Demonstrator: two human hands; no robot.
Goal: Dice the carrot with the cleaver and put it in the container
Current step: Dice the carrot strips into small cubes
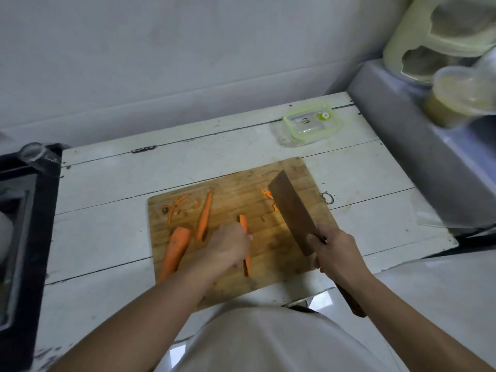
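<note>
Lidded container (312,124) sits shut beyond the cutting board (279,269).

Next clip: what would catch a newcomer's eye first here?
The dark cleaver, gripped by the right hand and raised over the right side of the wooden cutting board. Next, the orange carrot strip under the left hand at the board's centre, with bigger carrot pieces to its left.
</note>
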